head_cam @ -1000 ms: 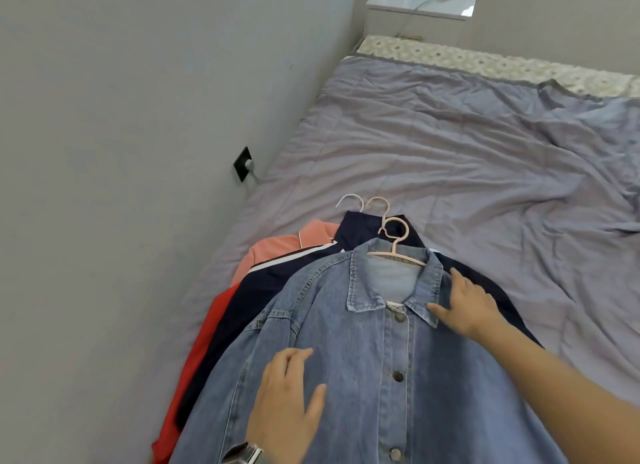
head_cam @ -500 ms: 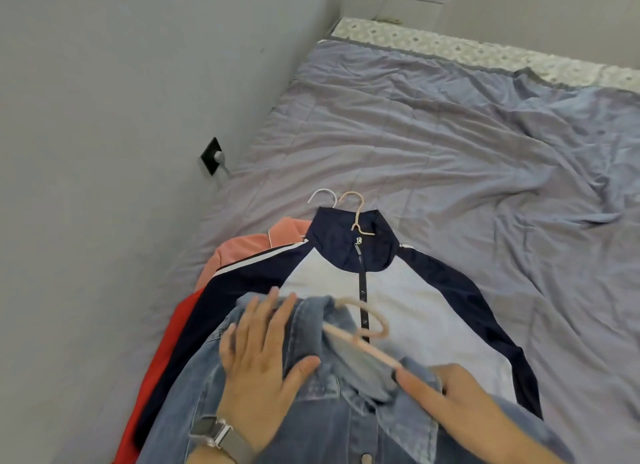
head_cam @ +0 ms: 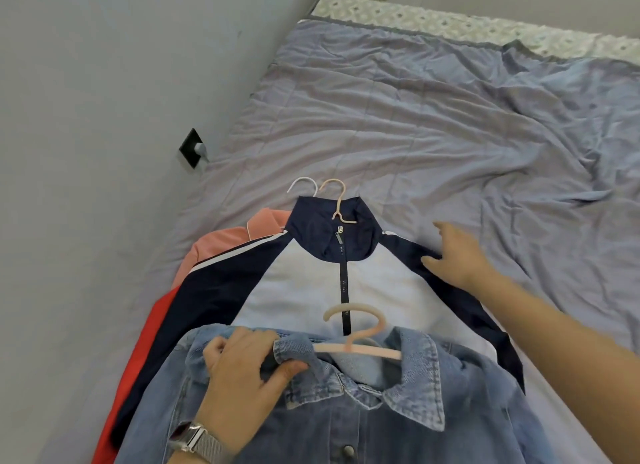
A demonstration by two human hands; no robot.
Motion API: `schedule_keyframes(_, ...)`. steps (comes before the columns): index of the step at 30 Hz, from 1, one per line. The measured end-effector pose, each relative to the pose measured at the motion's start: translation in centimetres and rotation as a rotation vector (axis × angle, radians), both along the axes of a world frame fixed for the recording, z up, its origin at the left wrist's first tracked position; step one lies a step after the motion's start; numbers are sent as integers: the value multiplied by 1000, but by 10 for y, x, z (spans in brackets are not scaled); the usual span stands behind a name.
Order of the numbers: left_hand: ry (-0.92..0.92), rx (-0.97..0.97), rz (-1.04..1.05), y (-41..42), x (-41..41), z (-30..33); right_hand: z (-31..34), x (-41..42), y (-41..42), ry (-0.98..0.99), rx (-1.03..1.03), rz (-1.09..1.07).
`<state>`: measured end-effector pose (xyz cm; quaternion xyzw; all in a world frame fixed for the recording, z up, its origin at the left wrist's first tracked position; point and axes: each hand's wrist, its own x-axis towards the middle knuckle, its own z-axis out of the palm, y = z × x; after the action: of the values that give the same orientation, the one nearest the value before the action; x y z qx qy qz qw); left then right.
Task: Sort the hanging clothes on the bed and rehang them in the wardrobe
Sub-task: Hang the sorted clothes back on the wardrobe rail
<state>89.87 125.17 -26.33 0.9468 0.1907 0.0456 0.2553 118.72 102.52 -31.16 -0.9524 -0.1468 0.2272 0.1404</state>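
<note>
Over by the wall, the red garment [head_cam: 145, 328] is seen peeking out at the bottom of the stack, the pink one [head_cam: 228, 245] just above it, both pinned under the navy-and-white jacket [head_cam: 304, 283], whose long axis runs straight away from the person, collar and beige hook [head_cam: 337, 200] at the far end. The denim jacket [head_cam: 346, 411] is laid on top at the near end, its pink hanger [head_cam: 360, 342] hooked toward the far side. The left hand [head_cam: 242, 370] is clamped on the denim collar and the hanger's left shoulder, fingers curled round both. Moving right, the right hand [head_cam: 457, 255] is held with fingers spread and relaxed, touching the navy jacket's right shoulder, nothing gripped. That shoulder is judged the key spot: the right hand is the nearer one, and the next garment lies directly ahead of it, on the grey-blue bed cover [head_cam: 450, 134]
</note>
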Motion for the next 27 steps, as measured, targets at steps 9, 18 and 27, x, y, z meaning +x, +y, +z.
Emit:
schedule_keyframes(9,18,-26,40,-2,-4,-5,-31,-7,20,273,59,93)
schedule_keyframes(18,-122,-163,124,-5,2,13,39,-107,-17,417,535,158)
schedule_keyframes(27,-43,121,-143,-11,24,33,79,-156,-67,761,523,-4)
